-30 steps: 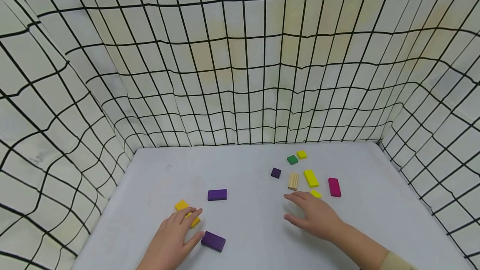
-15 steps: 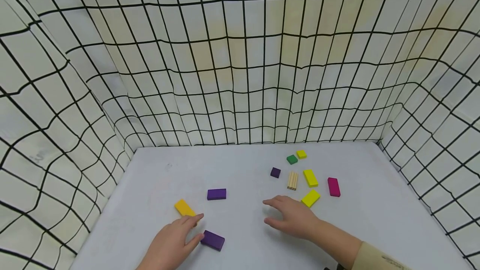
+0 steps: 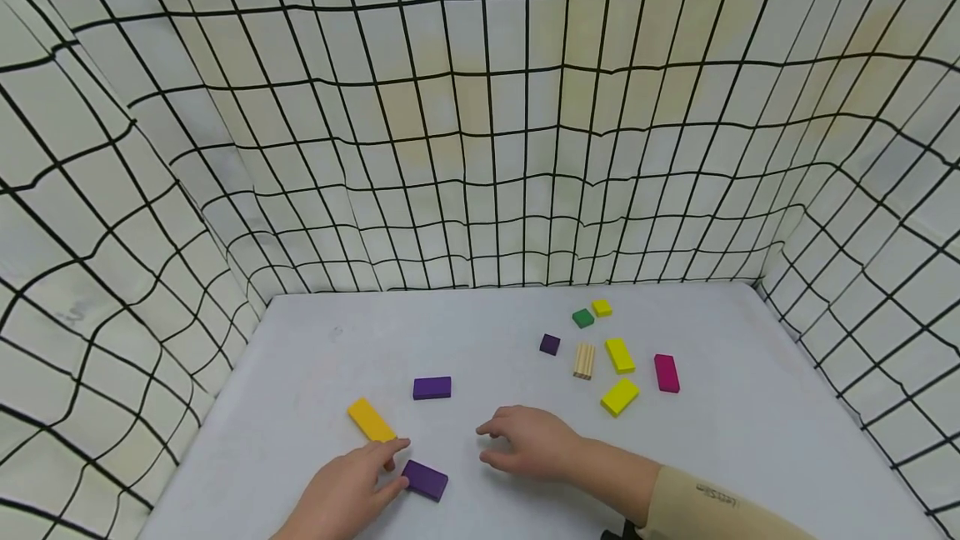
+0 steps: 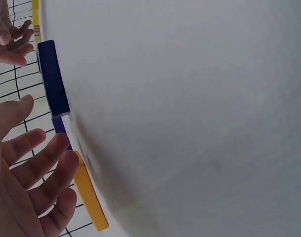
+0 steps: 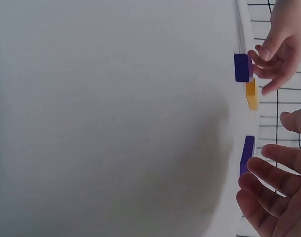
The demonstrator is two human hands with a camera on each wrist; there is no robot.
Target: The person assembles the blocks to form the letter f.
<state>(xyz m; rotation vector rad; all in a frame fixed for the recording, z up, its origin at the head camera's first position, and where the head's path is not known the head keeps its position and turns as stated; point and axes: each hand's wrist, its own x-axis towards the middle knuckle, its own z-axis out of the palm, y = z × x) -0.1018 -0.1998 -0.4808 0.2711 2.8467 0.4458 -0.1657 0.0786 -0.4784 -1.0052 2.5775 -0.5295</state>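
Note:
My left hand [image 3: 341,486] is over the near left table, fingers loosely bent and holding nothing. Its thumb tip overlaps the left end of the near purple block [image 3: 425,480] in the head view; the left wrist view shows a gap between the thumb and that purple block [image 4: 54,79]. Just beyond the fingers lies an orange-yellow block [image 3: 371,421], its near end partly covered by them. A second purple block [image 3: 432,388] lies farther back. Right of the near purple block, my right hand [image 3: 532,444] hovers with relaxed, parted fingers and nothing in its grasp.
Toward the right lie two yellow blocks [image 3: 619,397], a magenta block [image 3: 667,373], and light wooden sticks [image 3: 584,361] side by side. Behind them are a small dark cube [image 3: 550,344], a green piece [image 3: 582,318] and a small yellow piece [image 3: 602,307]. Black-gridded white walls [image 3: 510,148] enclose the table.
My right hand has moved left and nearer, away from the yellow blocks, uncovering one of them. The left hand has drawn slightly back, exposing more of the orange-yellow block. The blocks stay put.

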